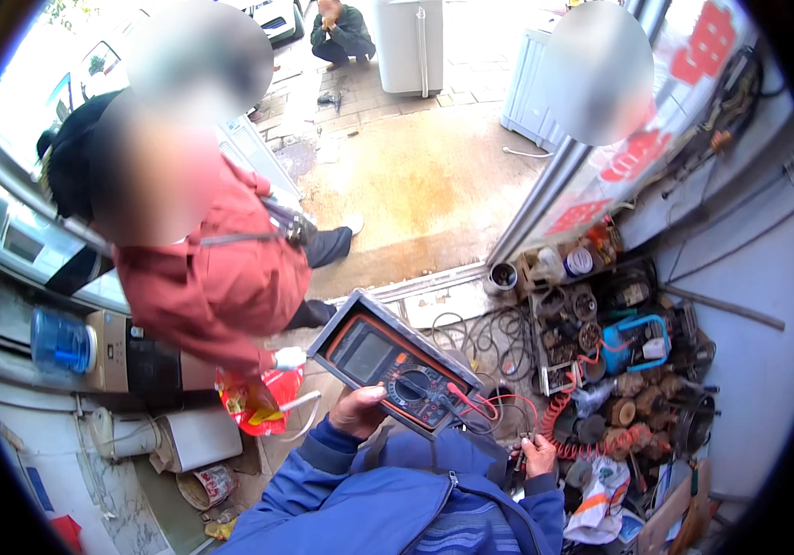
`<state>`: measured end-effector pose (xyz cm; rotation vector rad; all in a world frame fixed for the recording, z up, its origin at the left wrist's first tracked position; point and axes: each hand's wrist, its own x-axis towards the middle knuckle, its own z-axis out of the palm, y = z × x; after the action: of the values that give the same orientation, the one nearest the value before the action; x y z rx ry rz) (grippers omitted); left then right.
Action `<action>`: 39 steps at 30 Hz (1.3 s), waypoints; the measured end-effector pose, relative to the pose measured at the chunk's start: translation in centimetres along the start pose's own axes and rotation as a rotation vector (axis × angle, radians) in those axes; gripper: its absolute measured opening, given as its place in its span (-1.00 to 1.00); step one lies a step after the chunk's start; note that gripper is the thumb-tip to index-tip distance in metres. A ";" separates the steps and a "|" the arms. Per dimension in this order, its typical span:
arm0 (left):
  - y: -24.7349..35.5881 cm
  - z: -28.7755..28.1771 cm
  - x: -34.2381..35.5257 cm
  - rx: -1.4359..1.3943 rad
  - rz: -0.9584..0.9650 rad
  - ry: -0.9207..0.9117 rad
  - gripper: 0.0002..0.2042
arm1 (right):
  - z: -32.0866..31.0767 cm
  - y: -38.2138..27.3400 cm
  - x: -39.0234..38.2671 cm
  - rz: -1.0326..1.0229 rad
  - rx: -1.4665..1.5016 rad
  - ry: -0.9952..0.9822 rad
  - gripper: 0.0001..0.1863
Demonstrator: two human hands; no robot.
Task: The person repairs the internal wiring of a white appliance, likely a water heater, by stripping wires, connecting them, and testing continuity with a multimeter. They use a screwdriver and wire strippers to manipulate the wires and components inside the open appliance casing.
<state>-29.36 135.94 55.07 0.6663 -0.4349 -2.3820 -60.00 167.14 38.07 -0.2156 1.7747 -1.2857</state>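
My left hand (356, 414) is closed on the lower left edge of a multimeter (366, 351) with an orange rim, a grey screen and a round dial. The meter sits in a shallow grey open box (380, 309), tilted in front of my chest. Red and black test leads (477, 403) run from its lower right end toward my right hand (538, 455). The fingers of that hand are pinched around the thin leads or probes; their tips are too small to make out.
A person in a red jacket (221, 268) stands close on the left, beside a red bag (254, 400). Motor parts and tools (633, 407) crowd the right, with a coiled red hose (559, 421) and a blue basket (636, 342). Cables (499, 338) lie ahead. Another person (341, 35) squats outside.
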 end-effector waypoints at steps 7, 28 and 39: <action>11.8 -2.8 26.1 -0.072 0.002 0.110 -0.35 | 12.1 -13.1 27.5 0.061 -0.073 0.028 -0.90; 60.4 -11.5 74.3 -0.353 0.650 0.656 -0.41 | 70.4 -70.0 91.4 0.153 -0.346 -0.601 -0.87; 81.7 -22.1 90.3 -0.252 0.599 0.821 -0.46 | 103.2 -78.6 104.1 -0.063 -0.780 -1.094 -0.84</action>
<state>-39.62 13.30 42.11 1.1206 0.0354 -1.4098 -70.51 1.12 39.85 -1.1633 1.1677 -0.2628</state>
